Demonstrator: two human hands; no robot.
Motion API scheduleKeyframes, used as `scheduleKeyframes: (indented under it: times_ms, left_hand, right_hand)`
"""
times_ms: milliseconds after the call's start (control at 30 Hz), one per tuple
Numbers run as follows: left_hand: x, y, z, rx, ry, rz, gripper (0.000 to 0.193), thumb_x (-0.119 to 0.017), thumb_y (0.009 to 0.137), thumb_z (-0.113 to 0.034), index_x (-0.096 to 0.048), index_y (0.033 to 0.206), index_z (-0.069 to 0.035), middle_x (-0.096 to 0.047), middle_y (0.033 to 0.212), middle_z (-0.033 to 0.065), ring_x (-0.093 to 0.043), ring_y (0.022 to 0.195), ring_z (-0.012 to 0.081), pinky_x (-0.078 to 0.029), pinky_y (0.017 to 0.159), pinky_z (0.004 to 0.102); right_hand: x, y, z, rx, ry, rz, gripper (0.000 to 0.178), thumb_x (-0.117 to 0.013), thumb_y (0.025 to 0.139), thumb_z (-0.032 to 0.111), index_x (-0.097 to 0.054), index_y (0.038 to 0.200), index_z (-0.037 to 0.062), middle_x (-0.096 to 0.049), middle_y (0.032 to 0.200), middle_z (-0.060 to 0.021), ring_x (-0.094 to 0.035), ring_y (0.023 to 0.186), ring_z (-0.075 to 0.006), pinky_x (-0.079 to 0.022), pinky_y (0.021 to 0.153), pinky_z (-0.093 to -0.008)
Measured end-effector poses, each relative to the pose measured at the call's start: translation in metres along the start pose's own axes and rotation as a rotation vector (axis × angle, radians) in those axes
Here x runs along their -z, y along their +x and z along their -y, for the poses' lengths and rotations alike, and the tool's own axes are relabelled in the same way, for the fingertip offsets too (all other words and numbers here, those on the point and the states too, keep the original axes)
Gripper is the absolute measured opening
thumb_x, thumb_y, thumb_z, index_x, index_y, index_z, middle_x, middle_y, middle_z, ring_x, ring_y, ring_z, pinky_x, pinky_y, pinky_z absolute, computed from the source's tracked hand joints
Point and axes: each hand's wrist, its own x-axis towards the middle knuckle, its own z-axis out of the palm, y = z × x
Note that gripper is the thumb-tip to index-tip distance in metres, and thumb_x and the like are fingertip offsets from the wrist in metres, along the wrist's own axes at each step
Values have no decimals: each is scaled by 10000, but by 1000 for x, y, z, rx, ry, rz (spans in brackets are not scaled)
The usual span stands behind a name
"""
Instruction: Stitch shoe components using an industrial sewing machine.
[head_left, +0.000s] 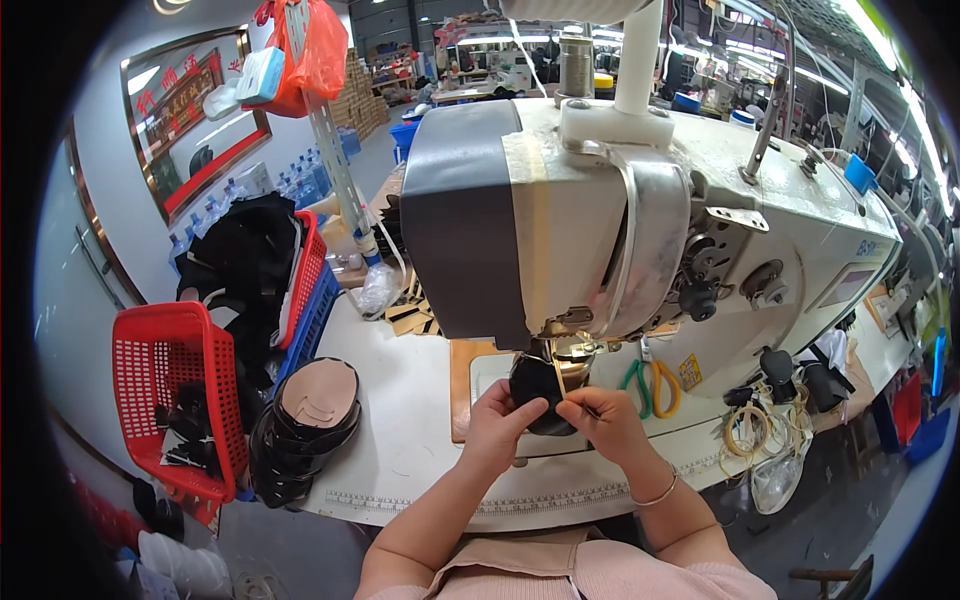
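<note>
While both hands pinch it, the black shoe piece [540, 392] sits under the sewing machine's [640, 220] needle near the front edge of the surface [400, 420]. The left hand [497, 420] and right hand [605, 415] are clamped on its sides. Stitching looks to be in hand; stacked black pieces [300, 430] at the left edge seem unsewn or finished, I cannot tell which.

bright overhead strip lights | sharp centre | fisheye-bent, dark rim
</note>
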Motion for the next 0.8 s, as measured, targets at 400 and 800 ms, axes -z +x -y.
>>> scheduleKeyframes:
  times_ms: [400,800]
  left_hand:
    - [0,13,-13,-37,-32,1,329,-669,766,-4,-487,1039,-18,-593,957,54,-578,847,98,-480,770,221]
    - [-9,16,-14,-155,131,-44,346,-697,744,-23,-498,1027,-9,-600,914,40,-579,815,90,-477,753,215]
  right_hand:
    - [-3,1,13,437,-469,-165,121,-695,750,122,-616,759,31,-562,646,-56,-491,667,-199,-405,593,-300]
    - [-4,3,15,424,-418,-218,118,-714,713,97,-611,718,41,-523,599,-26,-461,712,-200,-393,603,-307]
